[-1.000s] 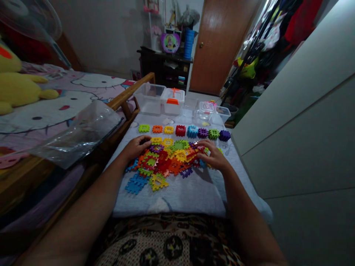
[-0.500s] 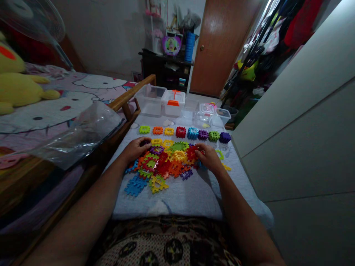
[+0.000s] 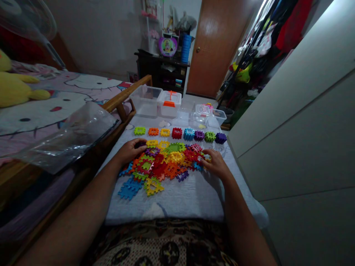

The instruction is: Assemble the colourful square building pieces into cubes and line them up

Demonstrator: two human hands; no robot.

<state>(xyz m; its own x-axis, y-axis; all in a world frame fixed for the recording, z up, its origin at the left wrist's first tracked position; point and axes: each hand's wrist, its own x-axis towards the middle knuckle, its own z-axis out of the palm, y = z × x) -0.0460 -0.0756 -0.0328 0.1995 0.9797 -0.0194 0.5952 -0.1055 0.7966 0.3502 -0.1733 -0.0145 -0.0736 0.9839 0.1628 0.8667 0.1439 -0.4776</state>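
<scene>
A loose pile of flat, notched plastic pieces in many colours lies on the cloth-covered table (image 3: 188,205). At its left edge my left hand (image 3: 130,150) rests with thumb and fingers apart, beside a yellow piece (image 3: 152,143) and a purple piece (image 3: 152,152). My right hand (image 3: 216,163) is at the right edge, thumb and fingers apart around small pieces, close to a red piece (image 3: 191,155). Blue pieces (image 3: 130,188) and a yellow triangular piece (image 3: 153,186) lie nearest me. Behind the pile stands a row including a red block (image 3: 176,133) and a dark purple block (image 3: 221,138).
Clear bins (image 3: 146,101), a lidded box with an orange latch (image 3: 169,104) and smaller clear containers (image 3: 203,112) stand at the far end. A wooden bed rail (image 3: 127,94) and plastic bag (image 3: 69,136) are left; a pale cabinet (image 3: 299,147) is right.
The view has shifted slightly. My right hand has moved right relative to the pile, uncovering a pink piece and more of the red piece. The green and yellow pieces beyond it no longer show there.
</scene>
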